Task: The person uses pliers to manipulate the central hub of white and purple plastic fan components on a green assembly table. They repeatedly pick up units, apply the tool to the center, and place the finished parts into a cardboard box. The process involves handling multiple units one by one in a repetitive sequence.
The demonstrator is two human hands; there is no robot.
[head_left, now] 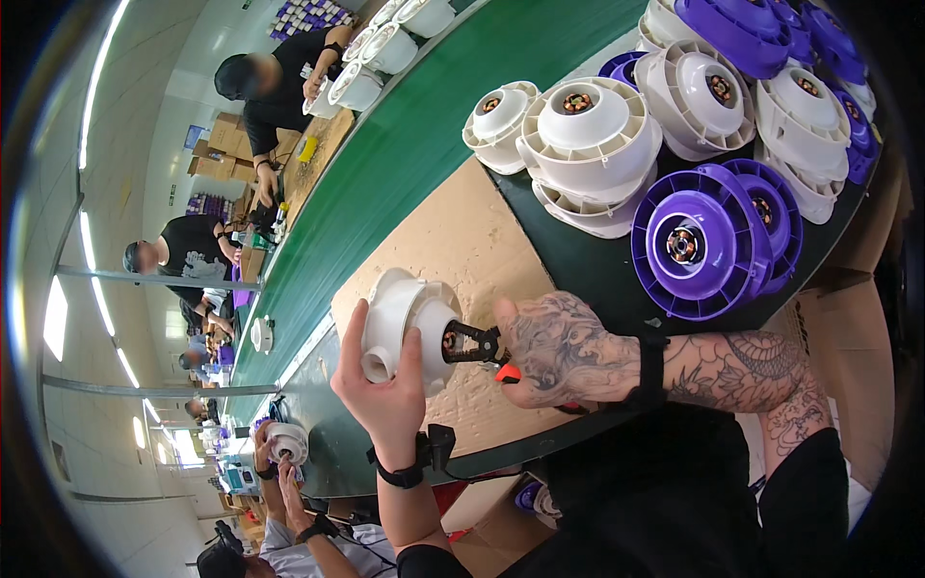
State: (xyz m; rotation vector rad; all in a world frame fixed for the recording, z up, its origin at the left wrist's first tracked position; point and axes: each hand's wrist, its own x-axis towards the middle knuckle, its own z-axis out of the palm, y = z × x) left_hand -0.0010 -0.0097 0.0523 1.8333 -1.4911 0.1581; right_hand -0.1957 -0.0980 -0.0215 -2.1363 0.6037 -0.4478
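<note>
A white plastic fan housing [390,313] is tipped on its side, its central hub pointing right. My left hand [390,395] steadies it from the near side, thumb and fingers spread around its outer wall and a short round spout. In my closed right hand [564,352] is a pair of black-jawed pliers [472,344] with orange-red handles. The jaws reach the copper-wound motor core [449,341] in the hub; whether they grip part of it cannot be made out. Beneath both hands lies a sheet of brown cardboard [462,241].
White housings [593,125] and purple housings [689,241] with copper cores are stacked at the far right. A green conveyor belt [385,164] runs beyond the cardboard. Several co-workers sit along it; one at lower left handles another white housing [287,443]. Cardboard boxes [829,356] stand right of my arm.
</note>
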